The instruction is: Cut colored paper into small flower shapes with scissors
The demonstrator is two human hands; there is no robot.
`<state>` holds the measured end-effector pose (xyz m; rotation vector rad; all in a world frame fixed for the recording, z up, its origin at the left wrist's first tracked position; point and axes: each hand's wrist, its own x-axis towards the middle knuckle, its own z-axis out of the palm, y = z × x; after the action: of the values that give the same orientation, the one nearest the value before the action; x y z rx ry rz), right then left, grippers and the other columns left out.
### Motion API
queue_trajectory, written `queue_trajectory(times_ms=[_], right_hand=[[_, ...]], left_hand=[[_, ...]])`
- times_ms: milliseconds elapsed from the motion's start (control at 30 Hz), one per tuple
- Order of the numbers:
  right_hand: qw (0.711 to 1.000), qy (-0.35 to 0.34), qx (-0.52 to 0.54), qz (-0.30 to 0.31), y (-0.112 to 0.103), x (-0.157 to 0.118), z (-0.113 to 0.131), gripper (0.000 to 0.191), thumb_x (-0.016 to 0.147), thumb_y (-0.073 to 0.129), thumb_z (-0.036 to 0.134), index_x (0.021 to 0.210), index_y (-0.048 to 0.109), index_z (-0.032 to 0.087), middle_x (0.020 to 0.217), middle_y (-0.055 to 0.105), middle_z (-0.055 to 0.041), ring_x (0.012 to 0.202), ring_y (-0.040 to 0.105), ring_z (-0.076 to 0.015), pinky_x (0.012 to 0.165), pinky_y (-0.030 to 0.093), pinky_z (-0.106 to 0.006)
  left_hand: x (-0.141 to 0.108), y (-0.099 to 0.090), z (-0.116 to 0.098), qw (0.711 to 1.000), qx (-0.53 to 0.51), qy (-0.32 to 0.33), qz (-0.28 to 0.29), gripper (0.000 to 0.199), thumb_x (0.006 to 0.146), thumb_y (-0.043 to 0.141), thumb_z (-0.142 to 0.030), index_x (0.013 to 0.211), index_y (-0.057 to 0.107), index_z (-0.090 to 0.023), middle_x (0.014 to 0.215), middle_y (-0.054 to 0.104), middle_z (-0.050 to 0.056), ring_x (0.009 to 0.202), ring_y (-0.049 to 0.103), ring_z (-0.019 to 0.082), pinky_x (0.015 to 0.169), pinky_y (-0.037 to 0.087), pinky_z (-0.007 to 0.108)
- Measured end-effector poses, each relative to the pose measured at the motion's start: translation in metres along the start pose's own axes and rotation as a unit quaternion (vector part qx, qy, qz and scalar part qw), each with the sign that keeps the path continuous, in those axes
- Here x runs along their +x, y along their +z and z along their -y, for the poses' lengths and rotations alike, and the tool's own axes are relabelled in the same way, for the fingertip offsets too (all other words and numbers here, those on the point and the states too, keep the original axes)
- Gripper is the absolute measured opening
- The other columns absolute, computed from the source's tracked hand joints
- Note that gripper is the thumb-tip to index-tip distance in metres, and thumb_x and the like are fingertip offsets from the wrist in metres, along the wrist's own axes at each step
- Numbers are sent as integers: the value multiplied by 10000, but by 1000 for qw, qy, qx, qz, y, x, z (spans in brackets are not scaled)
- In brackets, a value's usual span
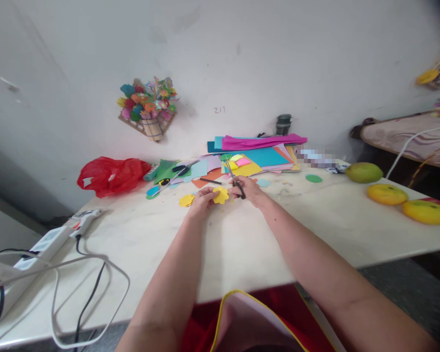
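Observation:
A yellow flower-shaped paper piece [221,195] is pinched in my left hand [204,199], over the middle of the table. My right hand [250,190] is closed round the dark handles of a pair of scissors [230,170], whose blades point up and away to the left. Its fingertips are close to the flower's right edge. Just left of my left hand, more yellow paper shapes [186,200] lie on the table. Behind both hands rests a dark pencil [210,181] near scraps of coloured paper.
Coloured sheets [267,157] are piled by the wall. A red plastic bag [113,175], dark-handled scissors [181,169] and a power strip [46,247] with cables are at left. Several mangoes [386,194] and a green paper disc [313,178] lie at right.

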<state>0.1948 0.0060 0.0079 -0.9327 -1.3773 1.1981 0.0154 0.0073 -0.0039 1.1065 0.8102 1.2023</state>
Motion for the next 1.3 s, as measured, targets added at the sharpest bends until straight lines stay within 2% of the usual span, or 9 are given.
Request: queue_trajectory(times_ms=[167,300,433,567,667,867,1067,1300], right_hand=[[1000,-20,19,3,0,1,-1,392,503,752,208,838,551,175,606,580,61,543,552,-92,559,457,-230],[1000,5,16,20,4,0,-1,348,483,715,168,788,548,178,582,568,62,514,525,-91,530,446,-232],[1000,-8,9,-7,4,2,-1,328,497,667,159,803,553,181,562,566,64,485,509,-88,493,409,-215],[999,-23,16,-39,4,4,-3,346,503,666,187,830,551,185,557,567,66,477,508,-91,495,406,-221],[998,-27,24,-55,5,4,-5,352,504,674,201,833,551,186,528,541,75,476,500,-94,500,412,-229],[998,-22,24,-59,7,3,-3,359,495,688,186,828,556,177,536,548,70,479,509,-91,498,411,-224],[999,-5,21,-40,8,1,0,334,513,714,177,806,555,168,482,535,65,450,543,-106,461,414,-212],[998,21,24,-50,4,-2,8,421,533,788,335,819,530,165,514,583,39,405,544,-111,379,365,-201]], left_hand=[[2,-2,4,999,25,-26,33,286,517,821,-247,650,593,-136,631,640,32,552,591,128,549,450,245],[3,-2,5,999,33,-22,26,287,526,824,-251,645,588,-142,616,632,25,540,587,127,539,451,246],[1,-1,4,999,22,-24,18,311,522,833,-267,657,580,-146,645,646,26,582,616,145,581,489,273],[-2,1,2,998,21,-47,36,353,468,845,-190,708,590,-146,753,679,33,655,648,157,658,525,302],[-1,1,3,997,29,-54,41,342,479,835,-183,738,617,-136,764,683,42,646,645,149,668,528,295],[2,0,3,1000,-14,-17,1,318,467,840,-214,615,569,-140,646,637,14,632,639,156,631,521,285],[2,1,1,1000,-21,-1,-20,318,454,854,-239,583,584,-131,631,635,24,629,634,159,622,521,282],[2,-5,-2,1000,3,3,-23,286,512,827,-299,649,651,-121,625,650,38,560,601,144,652,522,317]])
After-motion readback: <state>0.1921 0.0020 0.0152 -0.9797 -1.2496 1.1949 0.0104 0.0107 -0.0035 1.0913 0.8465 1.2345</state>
